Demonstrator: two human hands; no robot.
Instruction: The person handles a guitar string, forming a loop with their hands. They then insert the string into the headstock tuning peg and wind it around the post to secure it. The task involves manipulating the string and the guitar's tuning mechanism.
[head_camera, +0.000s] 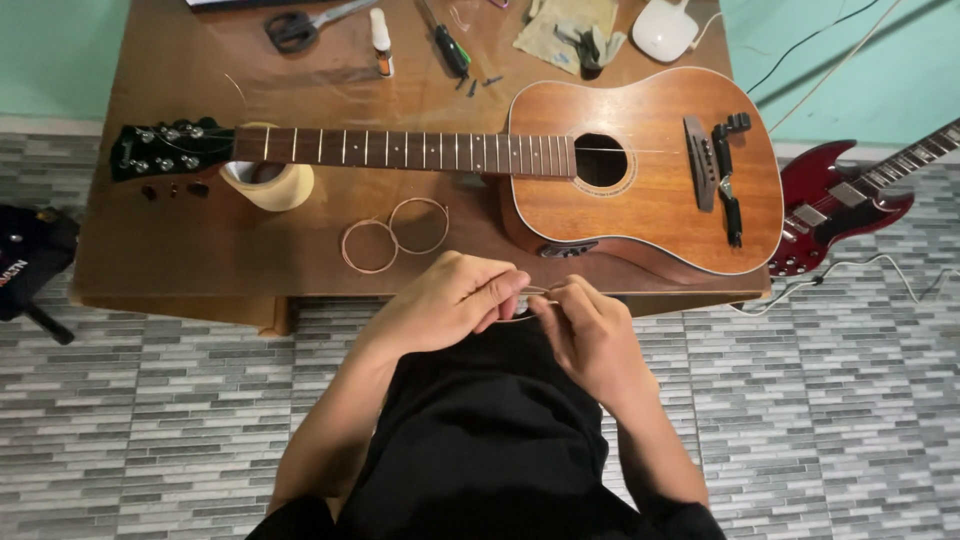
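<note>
Head view: left hand (445, 300) and right hand (590, 335) meet over the lap, pinching a coiled guitar string (527, 305) just off the table (200, 260) edge; it could spring loose or kink.

A brown wooden table (200, 250) fills the upper half of the frame; a brown acoustic guitar (650, 180) lies across it, body at the right, its neck propped on a roll of beige tape (268, 185) at the left. Two coiled bronze strings (395, 233) lie near the front edge; along the top edge sit black-handled scissors (292, 28), a small white bottle (381, 40), a black-handled screwdriver (447, 42), a pale cloth (560, 32) and a white rounded device (664, 30).
</note>
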